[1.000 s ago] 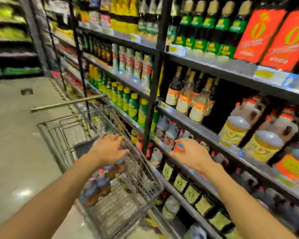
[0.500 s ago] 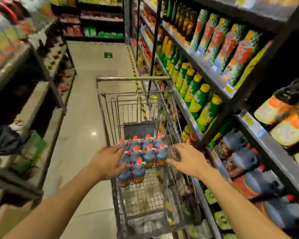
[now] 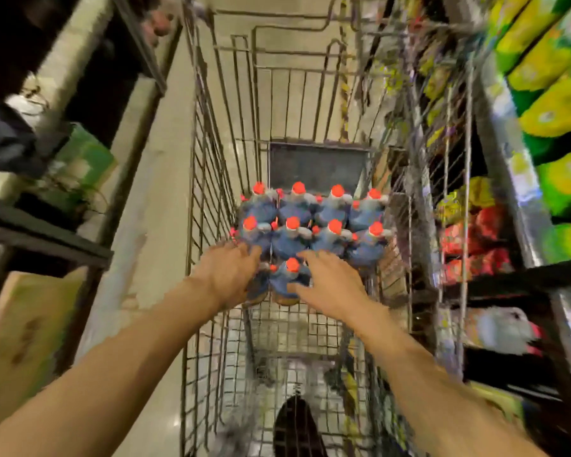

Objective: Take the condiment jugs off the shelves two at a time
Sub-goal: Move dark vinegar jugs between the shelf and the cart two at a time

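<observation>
Jugs (image 3: pixel 310 225): roughly ten in cart (image 3: pixel 211 179); two hands above.

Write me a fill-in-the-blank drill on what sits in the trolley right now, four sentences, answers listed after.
1. The jugs in the wire cart all have caps coloured ____.
2. The back two rows hold ____ jugs each.
3. The left hand and right hand hover over the row ____ to the person.
4. The jugs stand at the cart's far end, in front of a dark ____.

Missing words: red; four; nearest; panel
</observation>
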Motion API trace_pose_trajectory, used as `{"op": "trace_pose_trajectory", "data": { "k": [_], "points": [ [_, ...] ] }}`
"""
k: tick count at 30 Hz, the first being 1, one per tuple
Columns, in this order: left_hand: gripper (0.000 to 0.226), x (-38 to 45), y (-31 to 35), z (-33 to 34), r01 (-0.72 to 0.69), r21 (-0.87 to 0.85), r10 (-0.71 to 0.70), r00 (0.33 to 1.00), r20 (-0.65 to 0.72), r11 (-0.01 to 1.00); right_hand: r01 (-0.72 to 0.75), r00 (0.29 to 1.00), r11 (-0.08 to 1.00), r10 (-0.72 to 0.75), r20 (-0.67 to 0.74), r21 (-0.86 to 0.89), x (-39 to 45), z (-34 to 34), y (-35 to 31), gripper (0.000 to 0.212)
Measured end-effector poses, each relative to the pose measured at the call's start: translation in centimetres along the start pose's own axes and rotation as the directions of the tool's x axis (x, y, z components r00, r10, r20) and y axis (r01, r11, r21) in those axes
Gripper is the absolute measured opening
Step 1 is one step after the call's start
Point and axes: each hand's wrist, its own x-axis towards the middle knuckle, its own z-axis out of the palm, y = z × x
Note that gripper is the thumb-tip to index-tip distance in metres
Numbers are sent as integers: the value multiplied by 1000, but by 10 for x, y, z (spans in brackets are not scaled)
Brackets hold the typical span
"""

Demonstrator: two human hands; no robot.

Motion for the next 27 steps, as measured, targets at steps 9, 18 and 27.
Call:
{"op": "trace_pose_trajectory", "data": {
  "k": [9, 18, 27],
  "points": [
    [26, 54, 10, 72, 188, -321, -187, 982, 36, 928, 45, 993, 954, -9, -121, 295, 48, 71, 20, 26],
    [21, 69, 27, 81, 14, -277, -22, 999, -29, 961, 26, 987, 974, 10, -158, 225, 14, 64, 61, 31],
    [29, 81, 54, 83, -137, -369, 94, 987, -132, 919, 45, 986, 873, 38, -160, 486, 0, 62, 98, 21]
  ]
}}
